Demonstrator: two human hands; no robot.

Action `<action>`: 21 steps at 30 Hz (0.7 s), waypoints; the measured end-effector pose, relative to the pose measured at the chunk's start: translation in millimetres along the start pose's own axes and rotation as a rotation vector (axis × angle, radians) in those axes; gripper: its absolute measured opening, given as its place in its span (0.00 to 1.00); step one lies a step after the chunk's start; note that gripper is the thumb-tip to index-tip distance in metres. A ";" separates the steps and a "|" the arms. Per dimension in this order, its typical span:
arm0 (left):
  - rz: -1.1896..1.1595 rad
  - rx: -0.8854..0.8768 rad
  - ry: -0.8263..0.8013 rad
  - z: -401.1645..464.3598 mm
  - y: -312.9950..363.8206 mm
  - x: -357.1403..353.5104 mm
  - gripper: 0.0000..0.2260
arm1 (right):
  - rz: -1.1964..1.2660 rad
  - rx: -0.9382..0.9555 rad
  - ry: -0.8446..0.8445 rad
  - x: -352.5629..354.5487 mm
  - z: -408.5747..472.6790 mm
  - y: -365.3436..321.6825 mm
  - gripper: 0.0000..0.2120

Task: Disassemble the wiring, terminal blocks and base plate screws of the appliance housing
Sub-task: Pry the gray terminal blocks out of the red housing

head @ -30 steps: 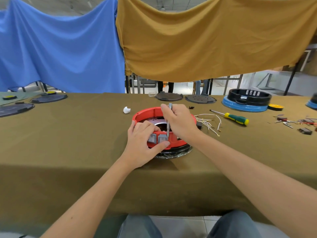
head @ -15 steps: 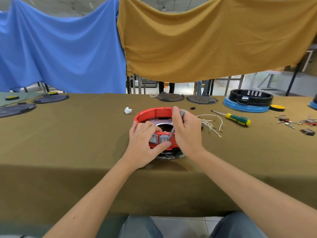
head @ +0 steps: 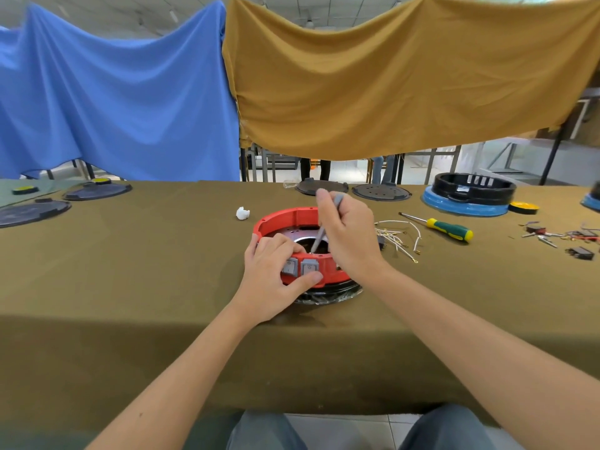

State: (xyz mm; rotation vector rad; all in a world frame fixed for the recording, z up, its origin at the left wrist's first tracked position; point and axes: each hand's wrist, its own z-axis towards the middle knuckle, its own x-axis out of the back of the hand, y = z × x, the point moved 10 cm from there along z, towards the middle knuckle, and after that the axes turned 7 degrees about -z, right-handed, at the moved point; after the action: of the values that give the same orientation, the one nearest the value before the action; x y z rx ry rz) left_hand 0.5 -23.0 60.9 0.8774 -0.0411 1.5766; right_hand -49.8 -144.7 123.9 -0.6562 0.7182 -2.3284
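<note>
A red round appliance housing [head: 293,219] sits mid-table on an olive cloth [head: 130,271]. The left hand [head: 271,280] grips its near rim beside two grey switches [head: 302,266]. The right hand [head: 350,235] holds a grey tool [head: 324,227], fingers curled round it, with the tip angled down inside the housing.

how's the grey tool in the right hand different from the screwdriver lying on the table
The grey tool is held by the right hand, tilted steeply, its tip down inside the red housing; the green and yellow screwdriver lies flat on the table, untouched, to the right of the loose wires. The grey tool is one plain colour; the screwdriver has a two-colour handle and a bare metal shaft. Both are slim, straight hand tools.
</note>
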 end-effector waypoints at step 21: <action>-0.014 0.000 -0.006 2.2 0.3 0.0 0.25 | -0.419 -0.001 -0.646 -81.6 14.7 -8.9 0.20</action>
State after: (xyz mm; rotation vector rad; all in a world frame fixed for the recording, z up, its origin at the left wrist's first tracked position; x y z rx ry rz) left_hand 1.3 -24.1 62.6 0.8805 -0.0390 1.5616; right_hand 12.0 -88.9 118.2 -1.5817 0.2967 -2.2475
